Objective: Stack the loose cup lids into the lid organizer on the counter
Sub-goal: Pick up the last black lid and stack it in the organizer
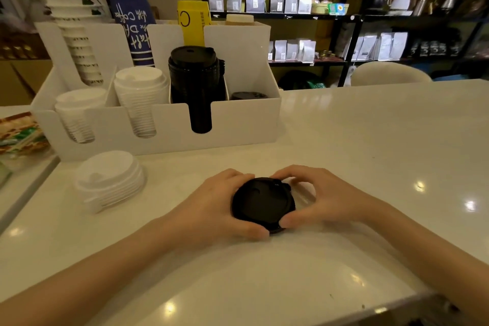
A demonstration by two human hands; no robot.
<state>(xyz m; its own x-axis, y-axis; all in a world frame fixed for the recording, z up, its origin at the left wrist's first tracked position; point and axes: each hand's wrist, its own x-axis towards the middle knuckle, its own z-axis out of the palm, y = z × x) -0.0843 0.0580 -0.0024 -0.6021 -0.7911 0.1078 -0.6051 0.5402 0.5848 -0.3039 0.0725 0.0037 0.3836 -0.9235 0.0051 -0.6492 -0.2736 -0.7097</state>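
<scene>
A small pile of black lids [263,202] rests on the white counter [370,145] in front of me. My left hand [211,206] grips its left side and my right hand [317,196] grips its right side, thumbs at the near edge. Behind stands the white lid organizer [238,119]. Its compartments hold two stacks of white lids [143,92], a tall stack of black lids [194,74] and, in the rightmost slot, a low black lid [247,95]. A loose stack of white lids [111,180] lies on the counter to my left.
Paper cups [79,42], a blue cup sleeve stack [135,26] and a yellow box [193,21] fill the organizer's back row. Printed packets [21,132] lie at the far left. Dark shelves with bags [291,0] stand beyond the counter. The counter's near edge runs at the bottom right.
</scene>
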